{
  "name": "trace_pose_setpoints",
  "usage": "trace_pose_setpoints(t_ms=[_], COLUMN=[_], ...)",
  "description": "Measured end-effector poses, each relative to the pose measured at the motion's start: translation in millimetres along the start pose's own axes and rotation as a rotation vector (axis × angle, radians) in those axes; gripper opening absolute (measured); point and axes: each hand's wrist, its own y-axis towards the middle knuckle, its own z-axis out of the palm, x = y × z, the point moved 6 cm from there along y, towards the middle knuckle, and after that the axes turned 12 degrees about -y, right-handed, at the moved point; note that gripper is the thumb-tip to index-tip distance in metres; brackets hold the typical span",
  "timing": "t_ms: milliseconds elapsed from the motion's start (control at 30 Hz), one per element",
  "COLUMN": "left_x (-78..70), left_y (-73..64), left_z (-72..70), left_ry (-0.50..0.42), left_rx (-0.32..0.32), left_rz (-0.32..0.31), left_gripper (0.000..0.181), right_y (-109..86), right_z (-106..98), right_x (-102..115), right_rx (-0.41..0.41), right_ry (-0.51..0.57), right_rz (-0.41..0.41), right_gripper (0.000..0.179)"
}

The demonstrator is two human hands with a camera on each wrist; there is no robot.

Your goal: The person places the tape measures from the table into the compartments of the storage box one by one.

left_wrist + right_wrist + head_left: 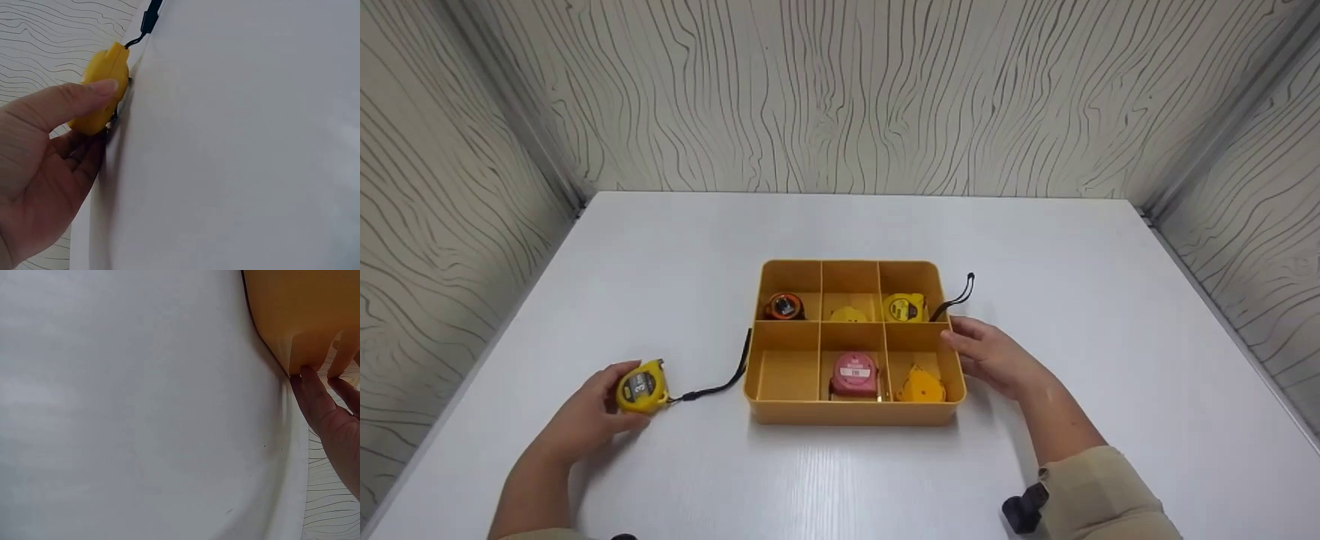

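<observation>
My left hand (589, 412) grips a yellow tape measure (641, 388) with a grey label, left of the box. Its black wrist strap (712, 391) trails to the box's left wall. In the left wrist view, my thumb presses the yellow case (101, 70). My right hand (997, 356) pinches the right wall of a mustard-yellow divided box (851, 414), thumb over the rim. Fingertips touch the outer wall in the right wrist view. The front row holds a pink tape measure (855, 375) in the middle and an orange-yellow one (922, 386) at right; bare floor shows at front left.
Along the back row lie a black-and-orange tape measure (785, 306), a partly hidden yellow object (849, 314) and a yellow tape measure (904, 307) whose black strap (960, 296) hangs over the right rim. The white table (675, 247) meets patterned walls at back and sides.
</observation>
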Motion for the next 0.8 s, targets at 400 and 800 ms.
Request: trace_pose_setpoints(t_ms=[400,800], left_x=[0.2,-9.4], left_y=[5.5,11.3], left_z=[-3.4,-5.3], left_ry=[-0.027,-0.054], left_rx=[-0.078,-0.077], left_rz=[-0.031,0.0], left_gripper=[0.085,0.082], right_y=[0.1,0.6], right_z=[-1,-1], right_x=[0,0], right_rx=[0.001,-0.004], right_ry=[-0.011,-0.037], right_rz=[0.001,-0.005], right_gripper=[0.071,0.073])
